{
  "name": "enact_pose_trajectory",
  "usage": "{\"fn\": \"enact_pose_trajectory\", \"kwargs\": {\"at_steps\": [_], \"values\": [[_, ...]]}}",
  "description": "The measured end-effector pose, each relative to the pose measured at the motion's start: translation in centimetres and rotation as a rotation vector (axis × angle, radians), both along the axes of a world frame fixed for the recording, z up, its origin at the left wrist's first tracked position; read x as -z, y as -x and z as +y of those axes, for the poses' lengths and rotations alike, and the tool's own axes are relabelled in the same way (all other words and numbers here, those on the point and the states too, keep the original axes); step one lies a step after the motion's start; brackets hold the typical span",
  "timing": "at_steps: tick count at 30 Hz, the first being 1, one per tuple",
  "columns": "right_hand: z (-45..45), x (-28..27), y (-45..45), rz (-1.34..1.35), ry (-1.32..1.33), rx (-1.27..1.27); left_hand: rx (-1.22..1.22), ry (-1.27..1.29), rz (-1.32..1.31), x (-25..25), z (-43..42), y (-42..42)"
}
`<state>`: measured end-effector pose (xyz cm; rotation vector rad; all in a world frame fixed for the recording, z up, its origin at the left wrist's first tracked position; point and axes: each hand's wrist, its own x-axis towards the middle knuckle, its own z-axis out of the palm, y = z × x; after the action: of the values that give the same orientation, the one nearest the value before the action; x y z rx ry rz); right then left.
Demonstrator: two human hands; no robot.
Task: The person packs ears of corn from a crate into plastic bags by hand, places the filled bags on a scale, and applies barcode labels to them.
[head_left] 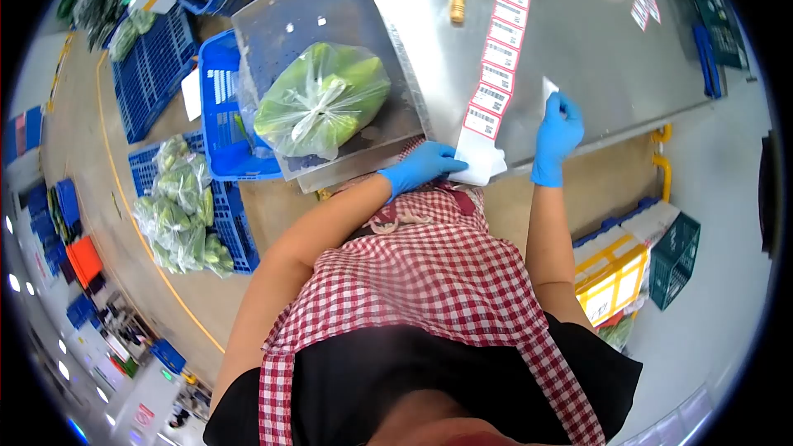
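A long strip of white labels with red borders (501, 54) lies on the metal table (595, 49). My left hand (423, 169), in a blue glove, has its fingers closed on the strip's blank white end at the table's front edge. To the right of the strip, my right hand (559, 132), also gloved in blue, pinches a small white label (549, 85) just above the table. A tied clear bag of green vegetables (326, 103) rests on the grey metal surface at the left, beyond my left hand.
A wooden-handled tool (458, 4) and loose labels (644, 4) lie on the table. A blue basket (219, 107) stands left of the bag. Bagged vegetables (178, 215) sit on blue crates on the floor. A yellow crate (613, 281) is low at the right.
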<state>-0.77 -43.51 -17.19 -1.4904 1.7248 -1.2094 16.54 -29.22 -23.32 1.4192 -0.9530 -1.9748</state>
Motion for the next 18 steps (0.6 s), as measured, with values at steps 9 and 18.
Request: {"fn": "enact_pose_trajectory", "kwargs": {"at_steps": [9,18], "values": [[0.6,5.0,-25.9,0.523,0.380,-0.922,-0.470,0.408,-0.916,-2.1,5.0,-5.4],[5.0,14.9,-28.3,0.165,-0.273,-0.899,-1.098,-0.361,-0.804,1.5,30.6,-8.0]]}}
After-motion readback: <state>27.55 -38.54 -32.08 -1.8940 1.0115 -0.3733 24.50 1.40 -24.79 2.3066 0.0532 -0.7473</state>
